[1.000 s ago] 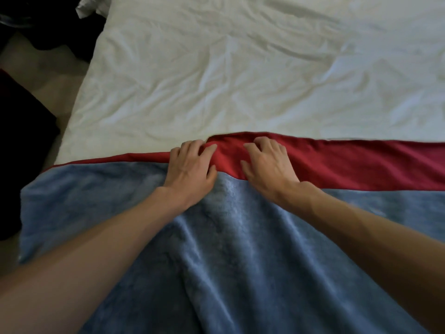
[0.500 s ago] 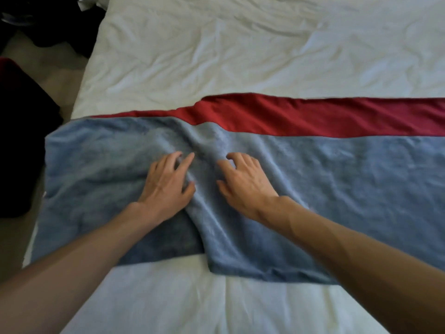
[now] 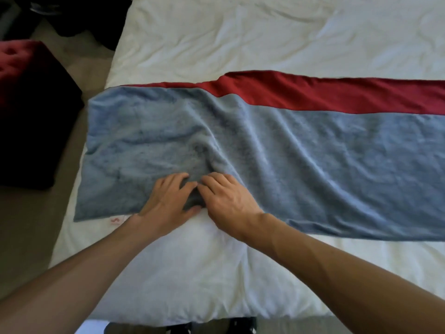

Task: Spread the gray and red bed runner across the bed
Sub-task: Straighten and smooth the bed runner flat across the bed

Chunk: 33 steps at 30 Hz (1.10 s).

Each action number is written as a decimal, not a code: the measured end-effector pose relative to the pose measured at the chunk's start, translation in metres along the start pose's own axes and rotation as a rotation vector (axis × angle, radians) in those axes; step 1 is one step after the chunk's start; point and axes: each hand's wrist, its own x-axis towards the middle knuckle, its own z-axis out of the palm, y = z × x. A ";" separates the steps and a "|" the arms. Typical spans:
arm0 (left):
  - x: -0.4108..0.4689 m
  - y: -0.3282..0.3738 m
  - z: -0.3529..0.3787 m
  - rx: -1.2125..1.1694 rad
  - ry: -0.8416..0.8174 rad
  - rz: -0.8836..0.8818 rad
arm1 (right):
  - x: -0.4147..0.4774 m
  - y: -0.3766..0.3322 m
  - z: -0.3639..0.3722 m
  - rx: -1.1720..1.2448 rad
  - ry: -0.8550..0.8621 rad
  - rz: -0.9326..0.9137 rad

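The bed runner [image 3: 313, 153] is gray plush with a red band [image 3: 337, 95] along its far edge. It lies across the white bed [image 3: 240, 32], from the bed's left edge out past the right of the view. The gray part is wrinkled, with folds running toward my hands. My left hand [image 3: 168, 201] and my right hand [image 3: 228, 203] sit side by side at the runner's near edge. Between them they pinch a bunched fold of gray fabric; my left thumb is tucked under the edge.
A dark red tufted ottoman [image 3: 29, 104] stands on the beige floor [image 3: 24, 225] just left of the bed. Dark items [image 3: 72, 15] lie on the floor at the upper left. Bare white duvet [image 3: 192, 273] stretches between the runner and the bed's near edge.
My hands have slid toward me, from the red band across the gray plush to the runner's near edge. The runner now lies farther up the bed, with white duvet showing below it.
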 end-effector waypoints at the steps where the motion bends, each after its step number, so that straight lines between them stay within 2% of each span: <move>1: -0.005 -0.003 0.002 0.026 0.002 0.014 | 0.001 -0.008 0.007 -0.010 -0.018 0.003; 8: -0.015 -0.004 0.001 0.184 0.107 0.127 | 0.011 -0.039 0.025 -0.083 -0.155 0.159; 16: -0.049 -0.044 -0.009 0.161 0.025 0.154 | 0.033 -0.084 0.037 0.181 -0.144 0.245; 21: -0.072 -0.063 -0.003 0.186 0.015 0.197 | 0.030 -0.103 0.052 0.218 -0.145 0.268; 26: -0.065 -0.066 -0.003 0.077 0.064 0.160 | 0.035 -0.098 0.046 0.252 -0.105 0.256; 33: -0.024 -0.086 -0.031 0.070 0.075 0.059 | 0.067 -0.065 0.018 0.141 -0.051 0.416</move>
